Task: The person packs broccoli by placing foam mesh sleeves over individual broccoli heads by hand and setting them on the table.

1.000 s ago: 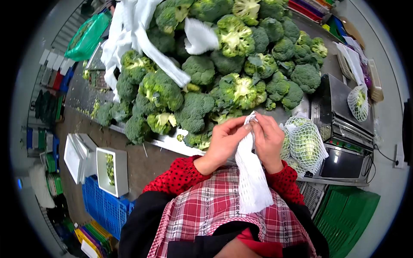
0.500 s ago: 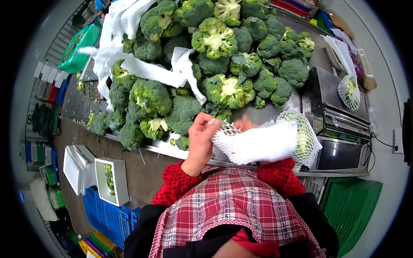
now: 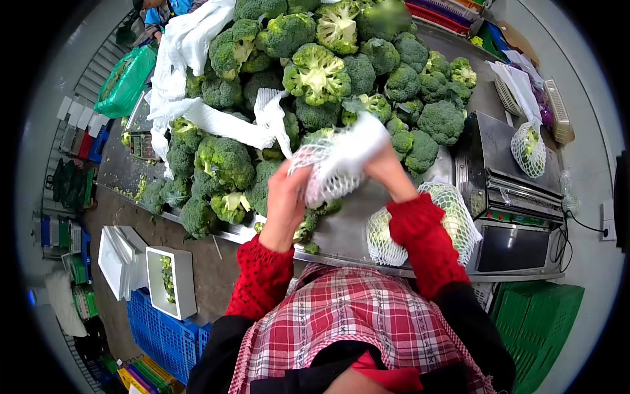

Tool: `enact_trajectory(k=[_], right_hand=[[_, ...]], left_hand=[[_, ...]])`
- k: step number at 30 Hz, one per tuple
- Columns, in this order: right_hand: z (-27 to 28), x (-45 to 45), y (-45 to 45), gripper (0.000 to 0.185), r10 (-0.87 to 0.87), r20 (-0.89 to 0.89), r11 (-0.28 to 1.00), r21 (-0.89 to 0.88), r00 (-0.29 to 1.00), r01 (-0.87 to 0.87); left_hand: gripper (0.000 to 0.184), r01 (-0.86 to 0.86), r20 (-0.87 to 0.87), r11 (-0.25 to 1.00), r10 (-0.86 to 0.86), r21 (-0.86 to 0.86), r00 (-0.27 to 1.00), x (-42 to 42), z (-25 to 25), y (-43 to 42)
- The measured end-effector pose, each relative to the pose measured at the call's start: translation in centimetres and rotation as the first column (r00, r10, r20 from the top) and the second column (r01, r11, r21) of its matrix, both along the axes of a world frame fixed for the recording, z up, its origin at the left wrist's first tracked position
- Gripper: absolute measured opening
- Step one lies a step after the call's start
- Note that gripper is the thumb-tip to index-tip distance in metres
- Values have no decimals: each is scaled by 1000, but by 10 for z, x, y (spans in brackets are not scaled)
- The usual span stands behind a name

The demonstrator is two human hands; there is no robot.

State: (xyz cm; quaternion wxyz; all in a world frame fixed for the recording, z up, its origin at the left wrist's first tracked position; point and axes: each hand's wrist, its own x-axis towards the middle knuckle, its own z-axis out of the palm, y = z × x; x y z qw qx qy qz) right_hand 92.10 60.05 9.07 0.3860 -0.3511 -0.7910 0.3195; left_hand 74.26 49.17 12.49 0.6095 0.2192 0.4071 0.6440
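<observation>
A white net sleeve (image 3: pixel 331 164) is stretched between my hands over the front of the broccoli pile (image 3: pixel 226 161). My left hand (image 3: pixel 287 194) is closed on its left, opened-out mesh end. My right hand (image 3: pixel 386 164) is at the bunched, motion-blurred right part; its fingers are mostly hidden behind the net. Whether a broccoli head is inside the sleeve cannot be made out. Netted broccoli (image 3: pixel 459 220) lies on the metal table (image 3: pixel 351 230) by my right forearm. More white net sleeves (image 3: pixel 226 125) drape over the pile's left side.
A metal machine (image 3: pixel 508 161) stands at the right, with another netted head (image 3: pixel 528 150) on top. Green crates (image 3: pixel 538 328) are below it. At the left are a white foam box (image 3: pixel 187 282), a blue crate (image 3: pixel 161 335) and a green bag (image 3: pixel 128 82). Another person (image 3: pixel 164 14) is at the top left.
The net sleeve, first hanging from both hands near my apron, has been spread and lifted forward to the pile. My hands have moved apart. More of the other person shows.
</observation>
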Motion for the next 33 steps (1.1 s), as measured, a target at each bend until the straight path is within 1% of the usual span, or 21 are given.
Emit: enact_trajectory(k=[2, 3, 4, 5, 6, 7, 8, 10, 12, 14, 17, 18, 20, 21, 23, 24, 25, 27, 28, 31, 33], right_hand=[[5, -22, 10, 28, -325, 55, 930, -162, 944, 330], [-15, -29, 13, 24, -422, 96, 907, 35, 902, 420], [-32, -26, 19, 24, -364, 324, 931, 109, 873, 348], [-39, -31, 19, 26, -388, 301, 922, 140, 871, 362], [-47, -33, 17, 29, -405, 285, 914, 166, 869, 371], [-53, -22, 20, 30, -329, 401, 931, -12, 855, 364], [-104, -5, 23, 32, -302, 81, 950, -60, 950, 307], [-104, 12, -4, 36, -62, -264, 995, -89, 963, 40], [-76, 22, -50, 40, -219, -343, 950, -290, 913, 119], [-50, 26, -91, 38, -360, -400, 853, -507, 843, 124], [-56, 40, -129, 36, -257, -289, 890, -443, 922, 109], [-61, 43, -140, 30, -227, -439, 864, -502, 869, -28], [-72, 46, -157, 24, -226, -572, 818, -551, 789, -165], [-79, 46, -162, 18, -446, -586, 577, -766, 676, -283], [-94, 40, -166, 17, -635, -574, 385, -816, 518, -432], [-96, 43, -169, 18, -410, -690, 680, -667, 597, -304], [-97, 42, -173, 19, -442, -602, 670, -715, 665, -202], [-95, 33, -179, 21, -570, -437, 574, -817, 696, -44], [-96, 34, -181, 21, -568, -439, 577, -816, 697, -44], [-93, 37, -186, 25, -564, -488, 419, -864, 666, -278], [-87, 36, -188, 24, -595, -451, 315, -892, 666, -323]], left_hand=[[29, -238, -424, 954, 294, 180, 857, 5, -36, 25], [29, -274, -681, 950, 301, 152, 668, 6, -45, 33], [30, -317, -870, 939, 266, 136, 414, 7, -51, 39], [35, -336, -927, 937, 209, 98, 312, 9, -56, 43], [35, -347, -900, 931, 246, 116, 360, 12, -62, 42], [36, -321, -817, 941, 266, 106, 512, 12, -69, 39], [37, -293, -711, 952, 270, 93, 649, 14, -65, 30], [39, -239, -841, 934, 345, 265, 417, 19, -66, 5], [39, -267, -812, 942, 315, 204, 491, 26, -67, -23], [38, -235, -713, 912, 410, 337, 569, 34, -67, -45], [20, -126, -775, 936, 343, 328, 530, 35, -70, -81], [15, -104, -767, 912, 391, 396, 508, 34, -71, -88], [14, -195, -772, 941, 339, 277, 537, 38, -71, -102], [8, -220, -749, 941, 337, 255, 570, 39, -76, -106], [8, -268, -700, 948, 311, 175, 643, 35, -91, -116], [8, -298, -645, 950, 283, 90, 710, 32, -97, -122], [8, -300, -644, 950, 281, 84, 711, 33, -101, -128], [12, -355, -243, 896, 294, -267, 925, 33, -107, -135], [24, -318, -344, 893, 203, -318, 917, 28, -117, -142], [43, -59, -76, 859, 23, -508, 997, 18, -110, -152], [43, -57, 46, 880, 88, -472, 995, 14, -109, -156]])
